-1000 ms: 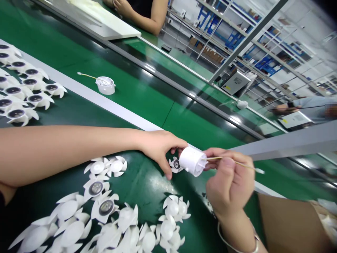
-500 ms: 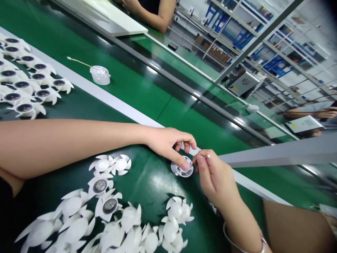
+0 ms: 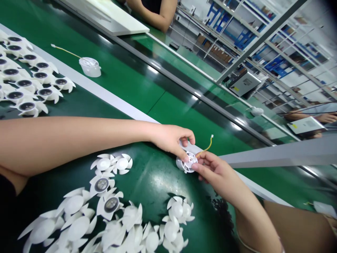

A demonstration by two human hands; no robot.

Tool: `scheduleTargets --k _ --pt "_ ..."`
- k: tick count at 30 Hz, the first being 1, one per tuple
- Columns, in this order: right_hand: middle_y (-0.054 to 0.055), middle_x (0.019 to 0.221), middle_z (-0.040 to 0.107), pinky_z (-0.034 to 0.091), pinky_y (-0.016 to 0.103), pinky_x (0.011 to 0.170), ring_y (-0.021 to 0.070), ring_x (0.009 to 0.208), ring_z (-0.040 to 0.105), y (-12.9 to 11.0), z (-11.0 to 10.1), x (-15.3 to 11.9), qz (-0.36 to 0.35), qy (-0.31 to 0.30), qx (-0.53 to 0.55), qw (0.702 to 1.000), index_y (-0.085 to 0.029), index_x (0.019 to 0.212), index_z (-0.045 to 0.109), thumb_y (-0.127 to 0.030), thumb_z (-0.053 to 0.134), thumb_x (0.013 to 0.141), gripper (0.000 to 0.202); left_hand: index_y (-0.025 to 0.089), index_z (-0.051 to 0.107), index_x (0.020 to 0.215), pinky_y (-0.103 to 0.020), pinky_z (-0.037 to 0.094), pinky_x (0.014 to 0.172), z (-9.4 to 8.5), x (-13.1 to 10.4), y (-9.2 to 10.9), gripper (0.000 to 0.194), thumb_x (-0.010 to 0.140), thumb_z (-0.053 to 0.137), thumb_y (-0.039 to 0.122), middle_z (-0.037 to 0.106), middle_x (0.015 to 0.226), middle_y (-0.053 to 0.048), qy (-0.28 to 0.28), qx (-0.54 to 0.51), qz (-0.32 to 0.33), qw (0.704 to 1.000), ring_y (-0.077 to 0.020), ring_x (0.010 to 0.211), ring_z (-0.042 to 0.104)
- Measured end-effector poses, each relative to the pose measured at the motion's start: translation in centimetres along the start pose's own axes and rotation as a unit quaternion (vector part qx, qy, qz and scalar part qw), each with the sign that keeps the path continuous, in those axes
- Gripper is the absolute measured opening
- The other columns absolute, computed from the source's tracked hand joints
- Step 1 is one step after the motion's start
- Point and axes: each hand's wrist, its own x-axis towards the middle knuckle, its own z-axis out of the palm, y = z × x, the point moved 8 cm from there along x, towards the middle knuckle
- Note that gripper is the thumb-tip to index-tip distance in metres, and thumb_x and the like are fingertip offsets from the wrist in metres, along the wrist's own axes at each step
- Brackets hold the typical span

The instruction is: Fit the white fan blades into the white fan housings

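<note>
A small round white plastic fan housing with open spokes is held above the dark green worktop, near its pale edge. My left hand grips it from the left, the thumb lying across its face and part of the fingers hidden behind. On the right side, my right hand pinches the housing's rim between thumb and fingers. A yellow wire with a white connector rises free from the housing, above my right hand. White fan blades lie in a pile nearer to me, some showing dark-ringed hubs.
On the green belt beyond the pale edge rail stands another wired white housing. More blades lie in rows at the left. A brown box is at lower right. A co-worker's arm rests across the belt.
My right hand has let go of the wire's end and now pinches the housing's rim; the wire sticks up free. The other housing has shifted left along the belt.
</note>
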Motion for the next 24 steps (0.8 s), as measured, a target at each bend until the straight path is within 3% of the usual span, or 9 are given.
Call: scheduleTargets --k 3,7,13,19,24 --pt "-0.002 0.068 0.055 0.042 0.025 0.052 0.0111 0.057 0.047 0.4 -0.2 0.9 0.012 0.013 0.045 0.999 -0.021 0.087 0.058 -0.060 0.074 0.071 0.046 0.020 0.052 0.127 -0.025 0.045 0.070 -0.3 0.5 -0.6 0.073 0.066 0.078 0.050 0.061 0.119 -0.005 -0.003 -0.013 -0.032 0.999 -0.0139 0.080 0.059" --pt "-0.003 0.065 0.055 0.036 0.024 0.048 0.0092 0.051 0.044 1.2 0.0 1.6 0.047 -0.019 0.067 0.996 -0.019 0.087 0.060 -0.062 0.078 0.065 0.051 0.021 0.053 0.124 -0.024 0.044 0.068 -0.4 0.5 -0.7 0.072 0.064 0.078 0.052 0.061 0.116 -0.004 0.007 -0.003 -0.048 0.999 -0.0137 0.079 0.058" --pt "-0.003 0.066 0.056 0.031 0.023 0.048 0.0082 0.050 0.047 1.6 0.0 1.8 0.074 -0.045 0.060 0.995 -0.017 0.082 0.060 -0.059 0.079 0.064 0.049 0.020 0.053 0.122 -0.023 0.043 0.064 -0.5 0.4 -0.5 0.073 0.060 0.079 0.048 0.062 0.113 -0.003 0.007 0.008 -0.080 0.997 -0.0128 0.077 0.057" --pt "-0.002 0.068 0.058 0.031 0.022 0.047 0.0096 0.053 0.050 1.9 -0.2 1.6 0.084 -0.025 0.048 0.995 -0.018 0.082 0.060 -0.058 0.079 0.063 0.048 0.021 0.055 0.118 -0.021 0.043 0.065 -0.7 0.7 -0.8 0.067 0.059 0.081 0.041 0.064 0.104 0.000 0.013 0.014 -0.063 0.998 -0.0114 0.076 0.057" --pt "-0.001 0.072 0.059 0.038 0.024 0.053 0.0107 0.057 0.052 1.7 -0.2 1.0 0.049 -0.011 0.029 0.998 -0.017 0.094 0.061 -0.057 0.072 0.075 0.045 0.019 0.057 0.112 -0.021 0.041 0.064 -0.4 0.4 -1.1 0.062 0.064 0.079 0.051 0.064 0.100 -0.001 0.016 -0.007 -0.018 1.000 -0.0101 0.070 0.055"
